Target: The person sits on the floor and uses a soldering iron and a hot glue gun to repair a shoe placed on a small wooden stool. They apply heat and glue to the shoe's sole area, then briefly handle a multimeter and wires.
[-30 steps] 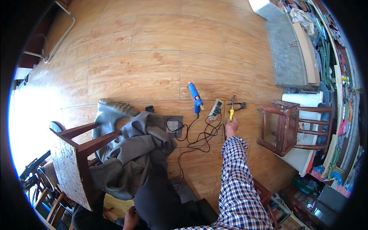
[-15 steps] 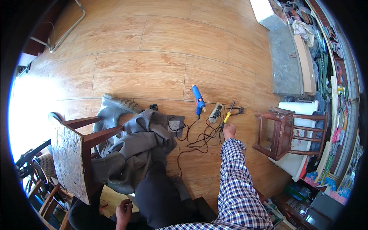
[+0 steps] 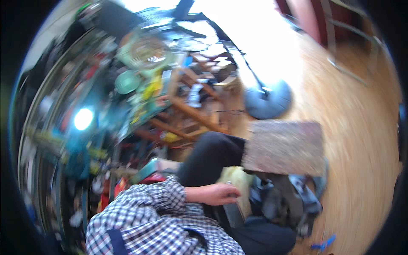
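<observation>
My left hand (image 3: 212,194) reaches out from a checked sleeve over my lap, between my dark-trousered legs. Its fingers are curled together, with a ring on one. Whatever they may hold is too small and blurred to make out. Past the fingertips lies a pale yellowish thing (image 3: 239,180). Beyond that stands a worn wooden stool (image 3: 284,146), with dark grey rubber waders (image 3: 282,199) bunched against it. A blue glue gun (image 3: 324,243) lies on the floor at the lower right. My right hand is out of the picture.
A round dark base (image 3: 267,101) with a pole stands beyond the stool. Wooden chair frames (image 3: 191,112) with things piled on them are at the upper middle. Crowded shelves (image 3: 51,140) line the left. A bent metal tube frame (image 3: 348,68) stands far right.
My view has swung sharply left, blurring the picture. My right hand, which held a yellow-handled tool near the power strip, has left the view. My left hand remains over my lap, fingers curled.
</observation>
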A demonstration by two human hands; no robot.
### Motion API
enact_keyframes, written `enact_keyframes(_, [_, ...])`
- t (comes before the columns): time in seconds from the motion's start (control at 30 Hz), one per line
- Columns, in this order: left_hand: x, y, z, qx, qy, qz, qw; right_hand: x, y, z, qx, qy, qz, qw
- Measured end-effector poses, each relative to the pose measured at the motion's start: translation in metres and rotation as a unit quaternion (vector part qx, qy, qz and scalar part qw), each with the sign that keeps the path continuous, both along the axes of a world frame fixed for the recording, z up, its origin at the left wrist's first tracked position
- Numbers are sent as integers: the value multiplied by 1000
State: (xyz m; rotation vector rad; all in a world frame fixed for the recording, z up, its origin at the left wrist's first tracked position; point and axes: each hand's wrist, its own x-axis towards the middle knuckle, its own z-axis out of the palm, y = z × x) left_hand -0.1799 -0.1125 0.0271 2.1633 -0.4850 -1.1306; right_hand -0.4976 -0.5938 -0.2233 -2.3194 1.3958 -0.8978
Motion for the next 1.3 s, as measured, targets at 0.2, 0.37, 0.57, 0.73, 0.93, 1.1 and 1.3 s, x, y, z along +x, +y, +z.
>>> enact_keyframes(0.2, [-7, 70, 83, -83, -91, 125, 985, 83, 23, 133, -14, -84, 137, 987])
enact_keyframes(0.37, [-14, 128, 111, -91, -191, 188, 959, 120, 26, 188, -25, -132, 189, 973])
enact_keyframes(0.57, [-29, 222, 132, -46, -244, 302, 920, 169, 57, 206, -4, -145, 258, 955])
enact_keyframes(0.73, [-15, 295, 110, -19, -310, 331, 891, 195, 196, 258, 82, -84, 453, 884])
enact_keyframes(0.93, [-43, 377, 116, 22, -273, 428, 861, 253, 386, 252, 149, 28, 658, 738])
enact_keyframes(1.1, [-93, 473, 115, 69, -244, 461, 850, 284, 466, 237, 134, 74, 722, 674])
enact_keyframes(1.3, [-241, 623, 95, 168, -91, 466, 864, 303, 502, 221, 119, 121, 741, 650])
